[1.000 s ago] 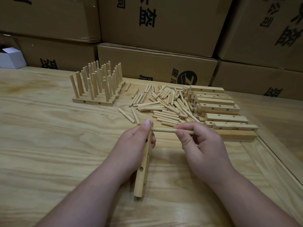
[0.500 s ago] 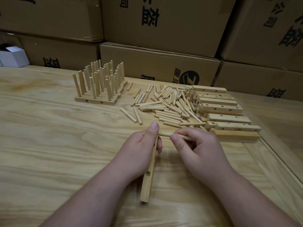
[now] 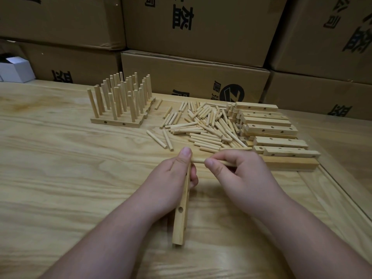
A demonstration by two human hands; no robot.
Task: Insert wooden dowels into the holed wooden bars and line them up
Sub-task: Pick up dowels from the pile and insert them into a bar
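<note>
My left hand [image 3: 173,178] grips a holed wooden bar [image 3: 181,218] that points toward me, its far end under my thumb. A single dowel [image 3: 198,160] lies level between thumb and fingers of my right hand [image 3: 239,174], its left tip touching the bar's far end. Loose dowels [image 3: 203,127] lie in a heap behind my hands. Several bare holed bars [image 3: 271,129] are stacked to the right of the heap. At the back left stand finished bars [image 3: 120,103] in a row, their dowels upright.
Stacked cardboard boxes [image 3: 193,81] wall off the back of the wooden table [image 3: 60,178]. A small white box [image 3: 14,69] sits at the far left. A raised table edge [image 3: 342,194] runs along the right side.
My right hand has slid the dowel leftward, so less of it shows between my hands. The left hand has turned the bar more on edge.
</note>
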